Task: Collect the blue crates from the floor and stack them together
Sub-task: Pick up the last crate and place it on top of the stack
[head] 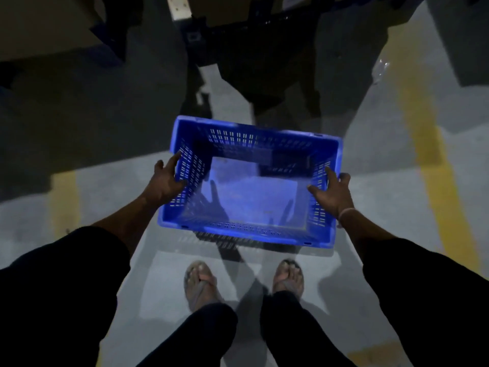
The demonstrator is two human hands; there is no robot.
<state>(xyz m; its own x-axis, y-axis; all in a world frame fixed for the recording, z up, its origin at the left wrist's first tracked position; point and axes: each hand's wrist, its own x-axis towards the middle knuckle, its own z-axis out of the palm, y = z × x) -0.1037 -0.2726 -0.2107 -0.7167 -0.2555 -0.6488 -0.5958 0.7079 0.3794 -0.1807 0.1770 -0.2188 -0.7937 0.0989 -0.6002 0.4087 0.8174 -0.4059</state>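
black sleeves (60, 282) pushed to forearm, dark trousers (201, 337), flip-flops (199, 283) (grey straps), thin band on right wrist (345, 213).

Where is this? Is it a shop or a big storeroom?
Probably a warehouse or storeroom. The bare grey concrete floor has a yellow painted line, a blue crate stands on it, and what look like cardboard boxes sit at the back.
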